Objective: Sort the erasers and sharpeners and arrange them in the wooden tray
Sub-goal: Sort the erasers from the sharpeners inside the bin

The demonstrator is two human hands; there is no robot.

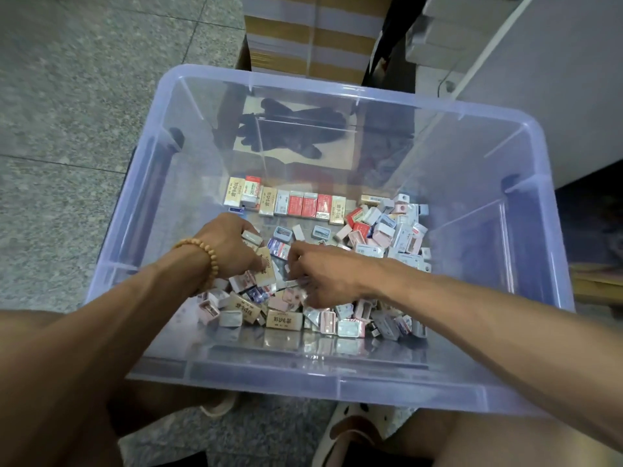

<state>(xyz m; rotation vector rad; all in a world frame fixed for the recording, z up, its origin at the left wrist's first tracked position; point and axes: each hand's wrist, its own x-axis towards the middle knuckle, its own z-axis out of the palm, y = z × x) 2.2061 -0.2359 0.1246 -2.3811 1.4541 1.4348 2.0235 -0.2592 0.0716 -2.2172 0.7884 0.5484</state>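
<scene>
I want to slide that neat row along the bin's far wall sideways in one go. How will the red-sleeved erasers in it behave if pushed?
The red-sleeved erasers look like stiff, flat-lying blocks, so they should slide, not roll. Nothing joins them, so the row may buckle.

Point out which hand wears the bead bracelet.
The left hand: a tan bead bracelet circles its wrist; the right hand has a bare wrist.

We saw both hands, left hand [232, 244] and right hand [323, 274], gripping erasers [303, 204] inside a clear bin [337, 389], sharpeners [401, 227] at two o'clock.
</scene>
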